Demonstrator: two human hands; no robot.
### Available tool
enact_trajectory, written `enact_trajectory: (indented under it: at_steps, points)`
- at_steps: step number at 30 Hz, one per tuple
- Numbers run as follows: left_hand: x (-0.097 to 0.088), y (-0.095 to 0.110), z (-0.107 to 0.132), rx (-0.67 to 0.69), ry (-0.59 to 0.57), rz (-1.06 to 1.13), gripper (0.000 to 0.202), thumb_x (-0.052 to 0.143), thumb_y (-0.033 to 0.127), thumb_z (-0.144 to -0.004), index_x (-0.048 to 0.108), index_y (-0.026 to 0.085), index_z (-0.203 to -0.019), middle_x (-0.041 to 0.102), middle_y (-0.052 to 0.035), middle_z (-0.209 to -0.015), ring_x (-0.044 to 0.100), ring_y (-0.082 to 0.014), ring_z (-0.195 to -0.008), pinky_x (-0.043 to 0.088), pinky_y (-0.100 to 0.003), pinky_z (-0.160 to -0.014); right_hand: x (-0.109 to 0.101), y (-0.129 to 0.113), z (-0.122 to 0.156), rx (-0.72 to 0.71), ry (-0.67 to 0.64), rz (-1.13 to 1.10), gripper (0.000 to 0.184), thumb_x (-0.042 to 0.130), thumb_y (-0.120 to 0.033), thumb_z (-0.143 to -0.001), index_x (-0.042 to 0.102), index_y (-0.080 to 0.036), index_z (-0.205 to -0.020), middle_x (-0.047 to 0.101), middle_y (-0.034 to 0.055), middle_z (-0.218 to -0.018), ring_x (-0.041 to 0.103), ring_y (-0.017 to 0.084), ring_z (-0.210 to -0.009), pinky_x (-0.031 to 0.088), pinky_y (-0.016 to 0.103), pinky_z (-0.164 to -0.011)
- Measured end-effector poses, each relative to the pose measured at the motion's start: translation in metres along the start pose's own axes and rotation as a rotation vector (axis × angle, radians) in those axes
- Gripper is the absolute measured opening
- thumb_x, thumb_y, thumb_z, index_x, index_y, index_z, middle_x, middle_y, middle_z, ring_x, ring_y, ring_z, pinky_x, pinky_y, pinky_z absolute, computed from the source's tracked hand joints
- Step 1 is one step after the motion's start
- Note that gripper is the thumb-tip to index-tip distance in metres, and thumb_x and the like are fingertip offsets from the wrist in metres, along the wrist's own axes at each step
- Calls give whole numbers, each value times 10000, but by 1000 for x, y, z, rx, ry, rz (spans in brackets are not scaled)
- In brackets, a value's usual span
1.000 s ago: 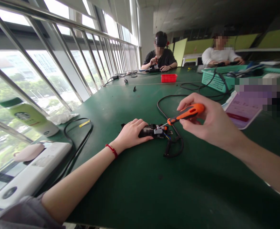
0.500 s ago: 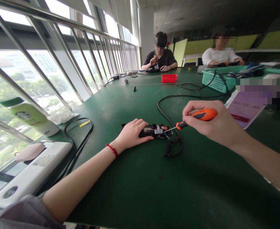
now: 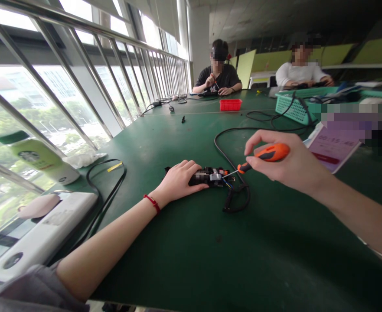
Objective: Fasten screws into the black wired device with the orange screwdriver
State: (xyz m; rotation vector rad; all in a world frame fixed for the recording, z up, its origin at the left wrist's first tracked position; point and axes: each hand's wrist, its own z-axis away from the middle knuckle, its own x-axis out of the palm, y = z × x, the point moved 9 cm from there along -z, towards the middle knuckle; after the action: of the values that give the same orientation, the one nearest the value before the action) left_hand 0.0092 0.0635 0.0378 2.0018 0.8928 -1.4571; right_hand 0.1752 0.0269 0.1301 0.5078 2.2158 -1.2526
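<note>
The small black device (image 3: pixel 212 177) lies at the middle of the green table (image 3: pixel 210 260), its long axis running from 9 to 3 o'clock. The left hand (image 3: pixel 181 180) covers its 9 o'clock end, fingers curled over the top and thumb along the near side, holding it down. The right hand (image 3: pixel 291 167), at 3 o'clock from the device, grips the orange screwdriver (image 3: pixel 265 154) with fingers wrapped round the handle. The screwdriver's long axis slopes down from 2 to 8 o'clock. Its tip points at the device's 3 o'clock end and seems to touch it, though the contact is too small to tell. A black cable (image 3: pixel 233 203) loops just beside that end.
</note>
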Motion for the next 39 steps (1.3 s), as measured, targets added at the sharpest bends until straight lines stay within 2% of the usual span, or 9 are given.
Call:
enact_trajectory:
  at_steps: [4, 7, 9, 14, 19, 24, 29, 35, 39]
  points:
    - [0, 1, 0, -3, -2, -7, 512, 423, 631, -833, 545, 177, -1037, 593, -69, -975, 552, -216, -868, 446, -332, -748, -3, 2, -1, -11, 28, -85, 269, 618, -311, -732, 497, -247, -964, 522, -26, -695, 485, 133, -547, 379, 277, -489]
    - [0, 1, 0, 2, -2, -6, 508, 423, 627, -836, 542, 177, -1038, 591, -72, -980, 552, -215, -874, 447, -328, -751, -6, 5, 0, 37, 42, 41, 199, 522, -418, -818, 565, -225, -830, 449, -35, -524, 416, 126, -458, 320, 289, -464]
    - [1, 0, 0, 4, -2, -7, 509, 419, 628, -837, 539, 178, -1040, 590, -72, -980, 552, -214, -875, 447, -328, -755, -8, 2, 0, 18, 61, 103, 192, 545, -402, -806, 577, -219, -756, 443, -33, -509, 399, 118, -446, 315, 289, -472]
    - [1, 0, 0, 2, 0, -5, 522, 417, 637, -834, 539, 176, -1048, 591, -73, -998, 548, -216, -884, 448, -332, -764, -9, -5, 1, -64, 64, 35, 299, 634, -290, -724, 503, -240, -989, 531, -39, -615, 453, 131, -495, 364, 288, -514]
    - [1, -1, 0, -1, -1, 6, 529, 417, 638, -832, 542, 176, -1058, 588, -79, -993, 546, -218, -885, 452, -332, -761, -9, -9, 3, -62, 85, 193, 164, 574, -363, -787, 578, -221, -705, 497, -20, -527, 398, 124, -463, 303, 295, -486]
    - [1, -1, 1, 0, 3, 20, 530, 421, 640, -828, 547, 177, -1052, 588, -81, -994, 548, -219, -885, 454, -337, -760, -9, -13, 4, -103, 75, 124, 250, 618, -302, -730, 518, -245, -952, 555, -4, -688, 482, 152, -549, 364, 293, -511]
    - [1, -1, 1, 2, 8, 5, 520, 413, 638, -834, 538, 184, -1053, 588, -78, -1007, 550, -215, -885, 451, -329, -757, -10, -11, 5, -57, 86, 237, 224, 516, -424, -819, 563, -226, -723, 451, -15, -496, 406, 134, -449, 293, 298, -460]
    - [2, -1, 1, -3, -2, -14, 527, 409, 640, -834, 536, 178, -1053, 590, -78, -1003, 552, -221, -890, 452, -335, -760, -9, -12, 4, -82, 77, 134, 226, 601, -357, -759, 538, -238, -941, 543, -10, -658, 465, 143, -539, 350, 287, -494]
    - [1, -1, 1, 0, 7, 4, 514, 418, 631, -835, 538, 184, -1058, 592, -79, -1007, 552, -220, -894, 451, -338, -769, -8, -11, 4, -66, 57, 216, 195, 555, -398, -799, 587, -221, -723, 551, 4, -593, 457, 146, -523, 324, 300, -501]
